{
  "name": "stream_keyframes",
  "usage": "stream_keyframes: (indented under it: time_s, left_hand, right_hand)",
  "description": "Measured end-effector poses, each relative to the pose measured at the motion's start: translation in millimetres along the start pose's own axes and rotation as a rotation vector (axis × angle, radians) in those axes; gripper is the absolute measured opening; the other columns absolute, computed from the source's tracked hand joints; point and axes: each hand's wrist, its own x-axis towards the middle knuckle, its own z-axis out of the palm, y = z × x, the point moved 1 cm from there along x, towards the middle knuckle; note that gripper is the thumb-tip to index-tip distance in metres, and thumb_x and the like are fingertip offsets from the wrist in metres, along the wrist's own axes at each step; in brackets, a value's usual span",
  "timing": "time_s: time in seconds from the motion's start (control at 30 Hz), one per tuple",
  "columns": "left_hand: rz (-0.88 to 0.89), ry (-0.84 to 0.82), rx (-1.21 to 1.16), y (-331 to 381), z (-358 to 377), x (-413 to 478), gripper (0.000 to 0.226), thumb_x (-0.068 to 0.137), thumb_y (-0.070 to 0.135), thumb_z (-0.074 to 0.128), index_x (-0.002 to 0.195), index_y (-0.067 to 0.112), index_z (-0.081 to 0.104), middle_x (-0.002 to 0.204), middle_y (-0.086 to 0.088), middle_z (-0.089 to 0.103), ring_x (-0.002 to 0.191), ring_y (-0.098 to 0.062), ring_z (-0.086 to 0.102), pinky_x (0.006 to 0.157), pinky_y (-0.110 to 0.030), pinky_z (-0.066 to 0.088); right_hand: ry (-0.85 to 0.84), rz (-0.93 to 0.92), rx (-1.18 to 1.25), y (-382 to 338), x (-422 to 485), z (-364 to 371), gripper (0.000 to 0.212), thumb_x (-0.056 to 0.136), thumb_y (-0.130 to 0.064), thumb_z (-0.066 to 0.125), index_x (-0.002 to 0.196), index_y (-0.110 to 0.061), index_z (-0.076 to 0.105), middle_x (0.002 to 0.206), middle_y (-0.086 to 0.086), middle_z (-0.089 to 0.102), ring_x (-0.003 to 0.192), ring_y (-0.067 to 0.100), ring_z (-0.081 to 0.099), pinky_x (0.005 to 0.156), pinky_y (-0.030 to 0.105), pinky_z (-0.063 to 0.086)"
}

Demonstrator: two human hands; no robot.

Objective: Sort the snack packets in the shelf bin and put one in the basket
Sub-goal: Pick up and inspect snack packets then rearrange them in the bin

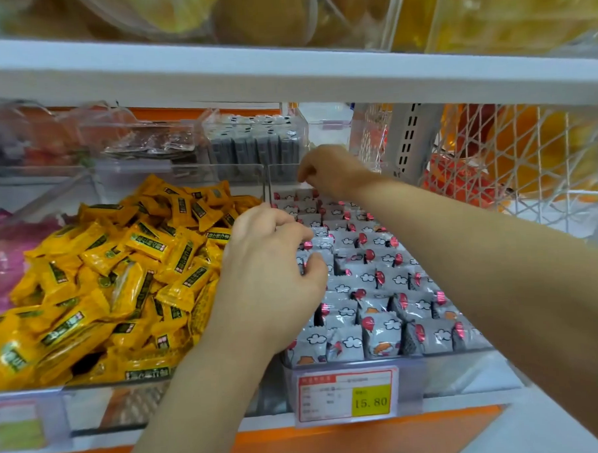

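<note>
Nearest: price tag (pixel 348 397) clipped to front of clear shelf bin (pixel 451 367). Bin holds grey snack pkts (pixel 381 332) stood on edge in tidy rows, prob. so faces show and rows pack tight. L hand (pixel 272 275) is over the bin's left rows, mid-depth, fingers curled, thumb and fingers pinching tops of a pkt or two, looks like squaring that row. Yellow pkts (pixel 122 285) lie loose in next bin to the left, not touched. R hand (pixel 329 170) reaches to the bin's far end, fingers curled down at back row; can't tell if it grips anything, tips hidden. White wire mesh (pixel 535 168) far right, behind R arm; can't tell if that's the basket. Sorting step, no pkt out yet.
</note>
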Motion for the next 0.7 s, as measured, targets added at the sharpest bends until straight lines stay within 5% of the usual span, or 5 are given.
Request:
stream_keyframes:
  time_s: [0.2, 0.4, 0.5, 0.7]
  left_hand:
    - [-0.003, 0.000, -0.003, -0.2, 0.2, 0.2, 0.033, 0.086, 0.030, 0.050, 0.115, 0.021, 0.062, 0.119, 0.008, 0.048, 0.125, -0.007, 0.021, 0.102, -0.023, 0.016]
    - [-0.022, -0.013, -0.004, -0.8, 0.8, 0.2, 0.033, 0.087, 0.030, 0.050, 0.117, 0.022, 0.060, 0.123, 0.008, 0.048, 0.130, -0.010, 0.020, 0.107, -0.029, 0.017]
    - [-0.009, 0.005, -0.014, -1.1, 1.1, 0.0, 0.034, 0.087, 0.028, 0.050, 0.118, 0.021, 0.059, 0.122, 0.007, 0.048, 0.126, -0.008, 0.022, 0.105, -0.026, 0.018]
    - [-0.026, 0.093, -0.058, 2.5, -5.0, -3.0, 0.041, 0.088, 0.034, 0.045, 0.124, 0.018, 0.055, 0.123, 0.004, 0.046, 0.115, -0.008, 0.028, 0.094, -0.023, 0.021]
  right_hand:
    - [0.128, -0.099, -0.392, -6.0, 1.6, 16.1, 0.017, 0.094, -0.013, 0.051, 0.101, -0.010, 0.066, 0.113, 0.008, 0.061, 0.116, 0.027, 0.048, 0.094, 0.038, 0.044]
    - [0.196, -0.020, -0.091, -5.4, -6.8, -0.3, 0.013, 0.092, -0.014, 0.052, 0.081, -0.012, 0.058, 0.101, 0.006, 0.059, 0.097, 0.021, 0.053, 0.085, 0.030, 0.047]
    - [0.337, 0.060, 0.143, -5.1, -19.6, -13.0, 0.012, 0.094, -0.015, 0.052, 0.082, -0.012, 0.053, 0.090, 0.003, 0.060, 0.079, 0.016, 0.054, 0.075, 0.030, 0.049]
    - [0.513, 0.144, 0.418, -6.2, -76.8, -40.5, 0.008, 0.093, -0.014, 0.053, 0.087, -0.012, 0.048, 0.077, -0.002, 0.054, 0.077, 0.021, 0.055, 0.070, 0.035, 0.046]
